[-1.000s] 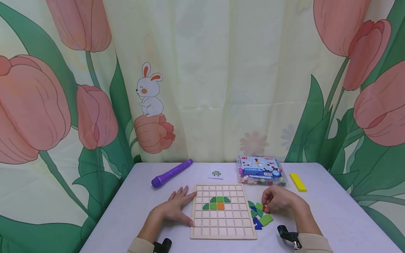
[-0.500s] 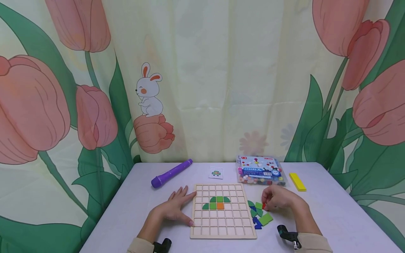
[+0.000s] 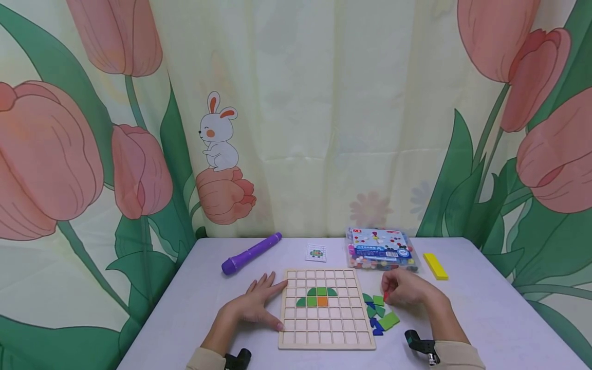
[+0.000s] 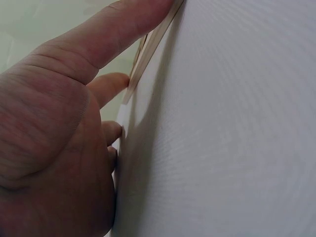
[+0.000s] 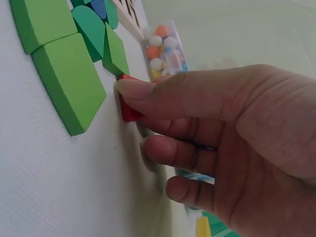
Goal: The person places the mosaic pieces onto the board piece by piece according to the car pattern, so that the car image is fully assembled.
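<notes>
Rests the left hand [image 3: 256, 302], spread wide and gripping nothing, against the left edge of a gridded wooden board [image 3: 330, 325] on a white surface [image 3: 185, 308]. Pinches a small red block [image 5: 130, 111] between thumb and finger of the right hand [image 3: 408, 288], just beside loose green blocks [image 5: 70, 81] right of the board. Has green pieces [image 3: 321, 291] and one orange square [image 3: 322, 301] set in the grid, with a picture card [image 3: 316, 253] beyond.

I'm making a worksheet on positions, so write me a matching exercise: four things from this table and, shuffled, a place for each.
1. red piece
2. orange square
3. picture card
4. yellow block

A. on the grid board
B. right of the clear box
C. pinched by the right hand
D. beyond the grid board's far edge

Pairs: 1-C, 2-A, 3-D, 4-B
</notes>
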The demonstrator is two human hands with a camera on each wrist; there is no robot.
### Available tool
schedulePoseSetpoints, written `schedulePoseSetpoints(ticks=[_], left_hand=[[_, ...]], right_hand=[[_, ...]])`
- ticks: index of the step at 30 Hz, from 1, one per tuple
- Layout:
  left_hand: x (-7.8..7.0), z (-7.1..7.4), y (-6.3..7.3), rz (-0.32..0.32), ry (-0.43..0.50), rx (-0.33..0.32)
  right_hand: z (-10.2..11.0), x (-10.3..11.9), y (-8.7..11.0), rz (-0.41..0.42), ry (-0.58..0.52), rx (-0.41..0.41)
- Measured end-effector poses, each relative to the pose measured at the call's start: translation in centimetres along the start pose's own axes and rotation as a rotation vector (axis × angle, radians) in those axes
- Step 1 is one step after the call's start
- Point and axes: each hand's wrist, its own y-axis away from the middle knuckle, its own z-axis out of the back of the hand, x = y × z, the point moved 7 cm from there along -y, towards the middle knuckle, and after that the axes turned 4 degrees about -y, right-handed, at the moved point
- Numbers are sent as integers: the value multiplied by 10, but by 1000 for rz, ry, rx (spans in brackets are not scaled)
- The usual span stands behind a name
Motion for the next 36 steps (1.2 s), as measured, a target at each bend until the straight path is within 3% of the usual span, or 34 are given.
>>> schedulePoseSetpoints(ticks=[7, 17, 23, 36], left_hand=[[2, -1, -1, 0, -10, -5], [3, -2, -1, 14, -5, -5], [3, -2, -1, 14, -4, -4], [1, -1, -1, 7, 8, -1]], right_hand=[[4, 4, -3, 60, -33, -20], [17, 26, -8, 157, -86, -222], [19, 39, -8, 203, -81, -294], [1, 57, -13, 257, -117, -275]])
